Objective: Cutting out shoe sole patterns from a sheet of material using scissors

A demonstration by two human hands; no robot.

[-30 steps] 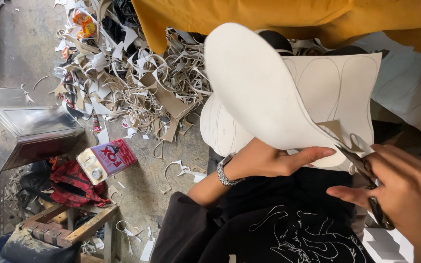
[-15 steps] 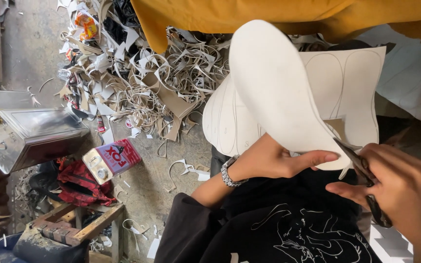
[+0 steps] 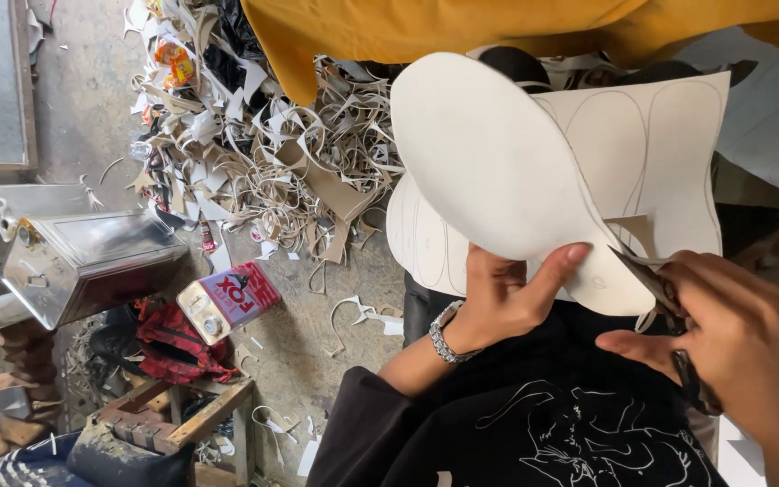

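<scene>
So the left hand (image 3: 498, 302) has its grip closed on a big off-white sheet (image 3: 660, 153) with pencilled sole outlines on it; thumb lies across the front of the sole-shaped flap (image 3: 489, 153) that's already mostly cut free and curls up toward 11 o'clock; there's a metal bracelet (image 3: 445, 334) on that wrist; the sheet sits right in the middle of the view, held up over the person's lap, above the black printed shirt (image 3: 534, 433).

The right hand (image 3: 741, 347) is down at 4 o'clock with its grip wrapped round a pair of dark scissors (image 3: 669, 311); the blades point toward 10 o'clock and sit right at the sheet's lower edge, at the cut between the flap and the rest of the sheet; can't quite tell how far apart the blades are, fingers hide the handles.

Rest of the scene; a huge heap of pale offcut strips (image 3: 263, 171) on the concrete floor (image 3: 92, 108) at 10 to 11 o'clock; a shiny square metal can (image 3: 92, 261) lying on its side at 9 o'clock; a smaller red and white tin (image 3: 229, 300) just beside it, nearer the centre; a red cloth (image 3: 173, 347) below that tin; a rough wooden stool (image 3: 191, 419) at 7 o'clock; mustard-yellow fabric (image 3: 462, 27) across the top at 12 o'clock.
</scene>
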